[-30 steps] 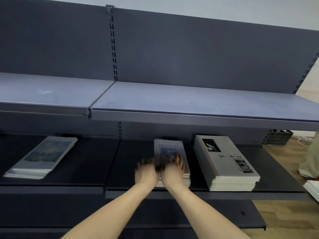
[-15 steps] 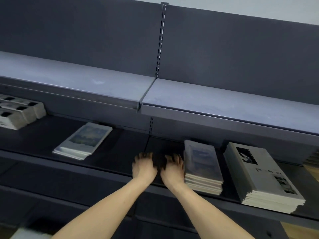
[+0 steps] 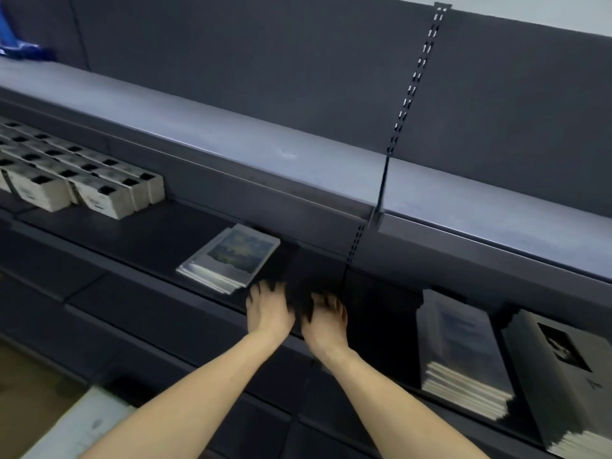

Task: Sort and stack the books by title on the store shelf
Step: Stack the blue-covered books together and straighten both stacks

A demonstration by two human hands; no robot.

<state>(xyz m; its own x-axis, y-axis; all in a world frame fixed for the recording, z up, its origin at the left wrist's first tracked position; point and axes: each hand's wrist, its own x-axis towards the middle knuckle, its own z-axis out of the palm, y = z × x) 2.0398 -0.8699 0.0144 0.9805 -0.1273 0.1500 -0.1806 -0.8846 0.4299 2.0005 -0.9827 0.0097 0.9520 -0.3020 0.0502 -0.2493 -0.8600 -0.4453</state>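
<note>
Three book stacks lie flat on the dark middle shelf (image 3: 142, 233). A thin stack with a blue and yellow picture cover (image 3: 231, 256) sits left of centre. A taller stack with a blurred blue cover (image 3: 463, 346) lies to the right, and a grey stack with a black photo on top (image 3: 563, 376) is at the far right. My left hand (image 3: 270, 313) and my right hand (image 3: 326, 321) hover side by side, palms down, over bare shelf between the thin stack and the blue stack. The left hand's fingertips are just beside the thin stack's near corner. Neither hand holds anything.
Rows of white boxes with black squares (image 3: 82, 180) fill the shelf's far left. The grey upper shelf (image 3: 298, 154) overhangs the books and has a slotted upright (image 3: 414, 87) behind it. A blue object (image 3: 13, 38) stands at the top left. Wooden floor (image 3: 29, 376) shows at the lower left.
Both hands have left the blue-cover stack and slid left along the shelf to the thin picture-cover stack. The view has swung left, bringing the white boxes into sight.
</note>
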